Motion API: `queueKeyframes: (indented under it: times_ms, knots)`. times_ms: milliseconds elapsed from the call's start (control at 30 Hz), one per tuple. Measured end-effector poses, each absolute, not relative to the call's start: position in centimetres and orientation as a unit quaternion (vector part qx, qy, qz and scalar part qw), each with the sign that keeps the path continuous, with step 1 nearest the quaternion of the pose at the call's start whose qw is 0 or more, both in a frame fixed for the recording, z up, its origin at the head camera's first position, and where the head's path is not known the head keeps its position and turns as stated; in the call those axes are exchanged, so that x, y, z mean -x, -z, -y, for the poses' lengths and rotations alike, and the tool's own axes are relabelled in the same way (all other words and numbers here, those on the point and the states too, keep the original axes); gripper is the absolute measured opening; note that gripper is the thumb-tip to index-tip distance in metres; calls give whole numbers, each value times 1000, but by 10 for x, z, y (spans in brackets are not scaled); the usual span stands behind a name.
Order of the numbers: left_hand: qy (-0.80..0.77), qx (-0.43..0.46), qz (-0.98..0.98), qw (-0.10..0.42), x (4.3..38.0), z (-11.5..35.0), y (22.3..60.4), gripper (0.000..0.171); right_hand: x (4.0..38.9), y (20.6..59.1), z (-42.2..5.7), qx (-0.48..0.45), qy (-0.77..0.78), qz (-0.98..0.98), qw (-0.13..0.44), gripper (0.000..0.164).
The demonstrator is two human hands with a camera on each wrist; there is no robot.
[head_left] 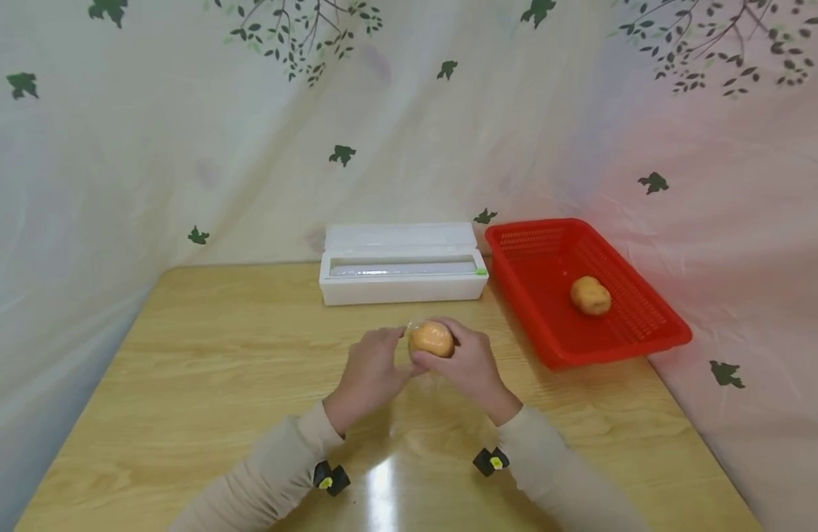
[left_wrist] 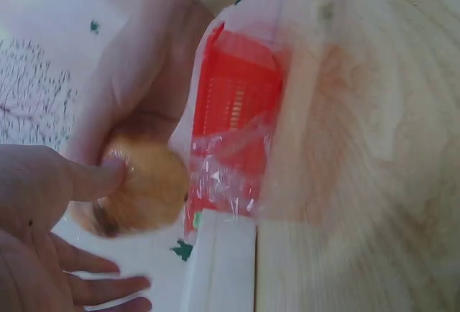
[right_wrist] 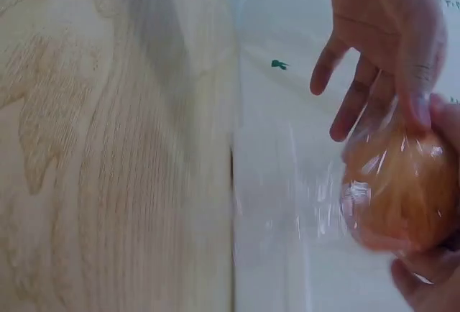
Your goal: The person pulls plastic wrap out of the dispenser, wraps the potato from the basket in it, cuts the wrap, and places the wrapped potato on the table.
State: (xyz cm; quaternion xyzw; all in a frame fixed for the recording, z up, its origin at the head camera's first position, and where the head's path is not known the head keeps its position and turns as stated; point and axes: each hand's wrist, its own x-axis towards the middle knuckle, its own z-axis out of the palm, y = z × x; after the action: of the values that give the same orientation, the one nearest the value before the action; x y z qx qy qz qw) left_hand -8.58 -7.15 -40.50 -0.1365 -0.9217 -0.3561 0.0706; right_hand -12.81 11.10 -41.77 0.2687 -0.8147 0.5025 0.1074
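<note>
In the head view, my right hand [head_left: 471, 366] grips a round tan potato [head_left: 431, 339] wrapped in clear plastic film, above the table. Its thumb and fingers curl round the potato from the right. My left hand [head_left: 375, 369] is at the other side; its thumb presses against the wrapped potato, while the other fingers spread out fairly straight, as the left wrist view also shows. Loose cling film [right_wrist: 316, 190] trails from the potato [right_wrist: 402, 190] in the right wrist view. Part of the right hand's fingers is hidden behind the potato.
A white cling film box [head_left: 403, 290] with its lid up and a roll inside stands at the back of the wooden table [head_left: 216, 355]. To its right is a red basket [head_left: 542, 340] holding another potato [head_left: 590, 296]. A patterned curtain [head_left: 262, 162] hangs behind.
</note>
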Motion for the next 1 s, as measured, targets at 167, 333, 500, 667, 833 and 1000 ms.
queueKeyframes:
  times_ms: [167,333,500,667,833,1000]
  knots:
    - [588,83,797,-113,74,75,399,63,136,417,-111,-385,-323,792,345,66]
    - [783,70,551,-279,74,88,395,74,144,413,-113,-504,-191,698,472,44]
    - [820,132,457,-318,83,94,403,63,143,413,-114,-573,-104,633,510,23]
    - [821,181,441,-316,88,91,412,48,143,413,-119,-594,-36,601,534,21]
    - [807,195,473,-293,89,83,412,76,142,415,-124,-614,-31,601,512,36]
    - [809,173,503,-249,86,78,410,79,128,425,-130,-590,-198,668,408,79]
